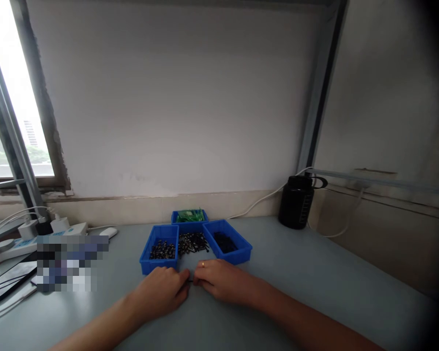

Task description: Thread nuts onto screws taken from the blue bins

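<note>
My left hand [164,291] and my right hand [221,282] meet just above the table, each closed in a pinch. A short, thin dark piece [190,281] bridges the small gap between their fingertips; its ends are hidden in the fingers, and its exact kind does not show. Behind my left hand stands a blue bin [158,266] of small metal parts [162,250]. Past my right hand is another blue bin [237,256] with black pieces [225,242]. Dark screws [193,242] lie heaped between the two bins.
Farther back, a blue bin [190,226] holds green packets [189,215]. A black bottle [295,202] stands at the right by the wall. On the left are a power strip [73,233] with chargers, a phone [10,282], cables and a white mouse [109,232].
</note>
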The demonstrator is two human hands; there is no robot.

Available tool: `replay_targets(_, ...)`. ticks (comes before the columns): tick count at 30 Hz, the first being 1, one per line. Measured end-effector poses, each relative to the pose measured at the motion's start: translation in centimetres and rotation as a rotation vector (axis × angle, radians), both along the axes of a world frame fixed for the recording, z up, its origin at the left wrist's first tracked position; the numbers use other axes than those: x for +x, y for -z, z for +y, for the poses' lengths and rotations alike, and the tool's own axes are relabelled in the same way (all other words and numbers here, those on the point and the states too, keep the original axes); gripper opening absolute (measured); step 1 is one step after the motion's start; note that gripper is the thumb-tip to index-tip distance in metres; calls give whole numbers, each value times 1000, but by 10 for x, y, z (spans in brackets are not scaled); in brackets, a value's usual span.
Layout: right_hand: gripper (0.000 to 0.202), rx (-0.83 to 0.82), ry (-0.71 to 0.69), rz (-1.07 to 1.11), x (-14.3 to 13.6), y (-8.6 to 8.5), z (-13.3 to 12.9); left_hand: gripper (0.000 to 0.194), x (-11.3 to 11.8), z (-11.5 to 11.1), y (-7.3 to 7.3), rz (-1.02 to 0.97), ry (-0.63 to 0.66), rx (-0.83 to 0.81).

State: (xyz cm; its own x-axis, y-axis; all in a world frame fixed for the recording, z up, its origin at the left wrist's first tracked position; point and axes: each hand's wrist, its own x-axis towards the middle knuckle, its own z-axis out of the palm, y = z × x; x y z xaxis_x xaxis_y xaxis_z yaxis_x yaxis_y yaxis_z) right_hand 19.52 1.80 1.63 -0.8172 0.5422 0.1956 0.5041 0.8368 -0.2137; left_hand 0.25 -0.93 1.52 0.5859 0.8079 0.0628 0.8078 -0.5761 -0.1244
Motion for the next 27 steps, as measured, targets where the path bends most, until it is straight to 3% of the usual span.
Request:
replay_targets(13, 22, -21, -38, 45, 0, 0, 3, 21, -2, 3, 5, -41, 37, 7)
replay_targets(20, 17, -31, 88, 41, 2, -3, 3, 23, -1, 1, 2, -50, 16, 32)
replay_targets(27, 19, -28, 110, 14, 3, -2, 4, 20, -1, 2, 3, -62, 10, 49)
